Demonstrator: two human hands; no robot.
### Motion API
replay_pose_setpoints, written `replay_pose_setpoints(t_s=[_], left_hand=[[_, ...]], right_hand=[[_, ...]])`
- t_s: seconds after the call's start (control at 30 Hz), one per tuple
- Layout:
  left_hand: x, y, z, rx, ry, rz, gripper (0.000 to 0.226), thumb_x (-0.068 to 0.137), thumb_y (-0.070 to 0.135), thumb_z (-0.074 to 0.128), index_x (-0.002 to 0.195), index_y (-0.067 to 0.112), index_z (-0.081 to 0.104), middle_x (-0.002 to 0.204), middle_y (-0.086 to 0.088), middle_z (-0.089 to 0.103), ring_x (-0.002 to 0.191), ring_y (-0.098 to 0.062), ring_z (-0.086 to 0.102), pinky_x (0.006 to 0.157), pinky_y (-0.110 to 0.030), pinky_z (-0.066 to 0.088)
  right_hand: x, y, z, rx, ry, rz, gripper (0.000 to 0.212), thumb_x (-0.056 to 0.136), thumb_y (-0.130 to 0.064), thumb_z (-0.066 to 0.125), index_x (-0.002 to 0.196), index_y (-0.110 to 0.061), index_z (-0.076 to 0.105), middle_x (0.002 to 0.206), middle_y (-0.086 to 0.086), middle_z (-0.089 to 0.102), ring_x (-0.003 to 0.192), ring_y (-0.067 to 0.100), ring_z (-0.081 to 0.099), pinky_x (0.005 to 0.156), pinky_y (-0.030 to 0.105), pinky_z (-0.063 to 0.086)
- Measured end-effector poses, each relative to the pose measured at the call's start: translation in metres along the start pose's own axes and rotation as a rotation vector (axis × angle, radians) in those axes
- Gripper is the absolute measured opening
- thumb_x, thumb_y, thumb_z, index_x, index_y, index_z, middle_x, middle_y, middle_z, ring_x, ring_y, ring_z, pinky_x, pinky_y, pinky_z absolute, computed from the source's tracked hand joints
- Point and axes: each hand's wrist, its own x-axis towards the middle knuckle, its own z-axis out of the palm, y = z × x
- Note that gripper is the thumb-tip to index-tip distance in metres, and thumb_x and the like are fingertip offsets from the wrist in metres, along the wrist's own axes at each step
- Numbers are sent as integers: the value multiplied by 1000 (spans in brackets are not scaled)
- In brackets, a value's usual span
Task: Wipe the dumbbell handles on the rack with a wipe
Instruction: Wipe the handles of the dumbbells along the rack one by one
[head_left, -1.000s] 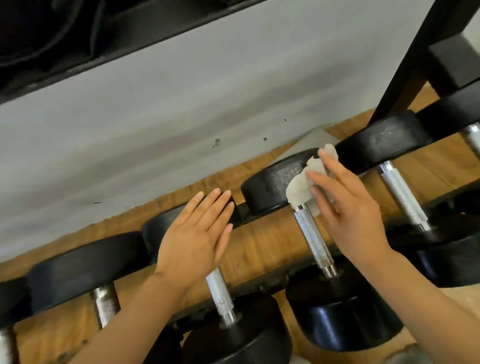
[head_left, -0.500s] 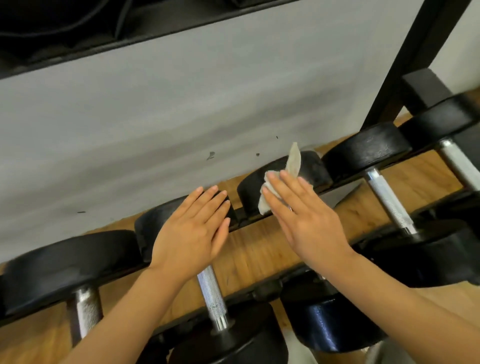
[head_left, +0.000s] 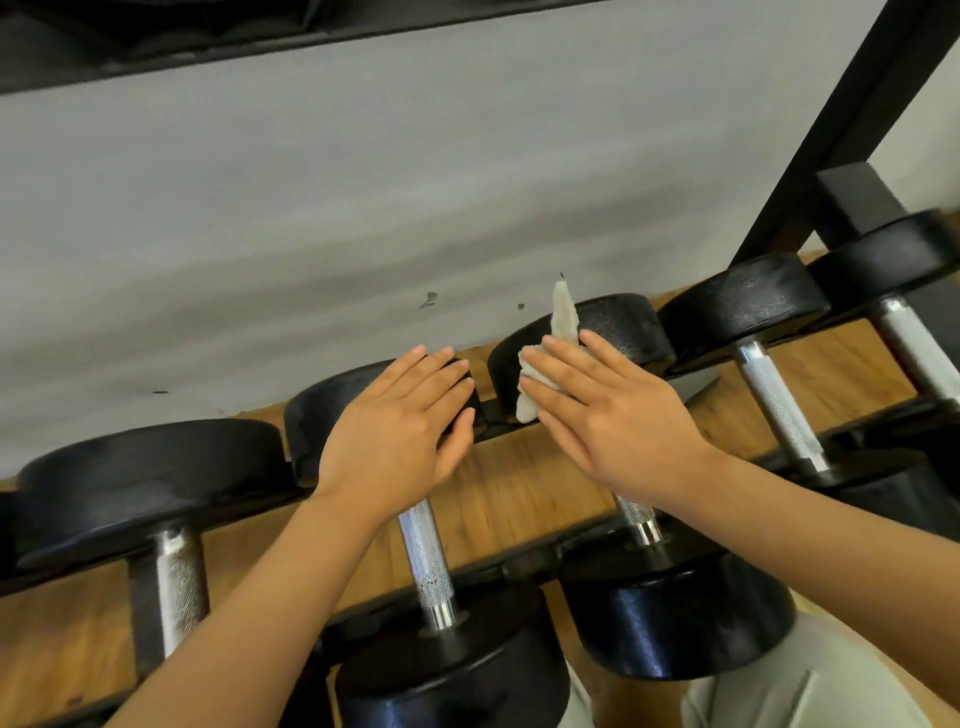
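Observation:
Several black dumbbells with knurled steel handles lie in a row on the rack. My left hand (head_left: 400, 436) rests flat, fingers straight, on the far head (head_left: 317, 410) of one dumbbell, above its handle (head_left: 426, 561). My right hand (head_left: 608, 415) lies with straight fingers over a crumpled white wipe (head_left: 563, 317) and presses it against the far head (head_left: 623, 332) of the neighbouring dumbbell. One corner of the wipe sticks up past my fingertips. That hand hides the upper part of this dumbbell's handle (head_left: 636, 512), and its thumb is hidden.
More dumbbell handles show at the left (head_left: 171, 582) and at the right (head_left: 779, 410), (head_left: 914, 348). A black rack upright (head_left: 831, 119) slants at the right, and an upper shelf (head_left: 208, 31) overhangs. A grey wall stands behind and wood flooring (head_left: 519, 488) shows below.
My right hand slid with the wipe from the top of the handle up onto the far head, fingers flattening. My left hand kept its place on its dumbbell head.

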Motion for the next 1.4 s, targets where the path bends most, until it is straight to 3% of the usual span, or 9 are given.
replay_pose_setpoints(t_s=[0.1,0.23,0.37,0.63,0.8,1.0,1.17,1.3,1.4], left_hand=[[1,0,0,-34,29,-15,39,96,30,47,116,8,73,123,-9,68,123,-22,60,116,-33,28],[0,0,2,-58,38,-26,37,96,30,51,116,9,73,124,-7,69,123,-20,60,115,-34,31],[-1,0,4,-49,46,-34,38,96,31,48,117,10,72,124,-7,68,123,-20,60,116,-34,30],[-2,0,3,-42,24,-28,41,97,33,44,119,12,71,125,-6,68,125,-19,58,115,-36,32],[-2,0,4,-37,22,-29,41,97,34,44,119,12,71,126,-5,67,125,-19,58,114,-38,36],[-3,-1,3,-50,24,-25,41,98,33,43,119,12,71,126,-6,68,125,-19,58,111,-42,42],[-3,-1,5,-51,43,-17,40,97,32,45,119,12,71,125,-6,68,125,-19,59,112,-40,40],[-3,-2,7,-49,60,-9,39,97,31,48,118,10,72,124,-6,68,124,-19,59,115,-35,33],[-3,-1,6,-47,71,-7,38,96,31,48,117,10,72,123,-7,68,123,-20,60,114,-35,33]], right_hand=[[26,-2,2,65,-4,190,46,102,-30,32,132,-8,60,144,13,50,138,27,41,115,44,31],[14,-5,0,225,47,337,48,103,-28,28,141,-6,49,153,11,38,145,24,29,119,43,26],[-29,-10,-6,329,92,364,46,104,-26,32,145,-8,44,155,9,35,147,21,25,119,42,25],[1,4,2,372,31,505,54,105,-34,22,153,-11,26,161,10,18,150,23,11,121,43,17],[-37,-1,-6,456,21,503,55,104,-38,22,155,-18,21,163,1,14,150,16,10,113,26,24],[20,40,7,672,-18,792,54,106,-39,23,156,-20,17,164,3,9,150,20,9,118,42,25],[-38,15,-2,654,55,689,54,105,-41,23,155,-28,12,160,-13,4,148,18,19,105,29,33],[-45,24,6,795,66,729,52,104,-45,23,154,-31,17,161,-11,13,149,11,10,112,24,22],[-14,50,11,907,46,814,50,104,-40,28,153,-26,26,160,-4,23,147,12,19,110,20,16]])
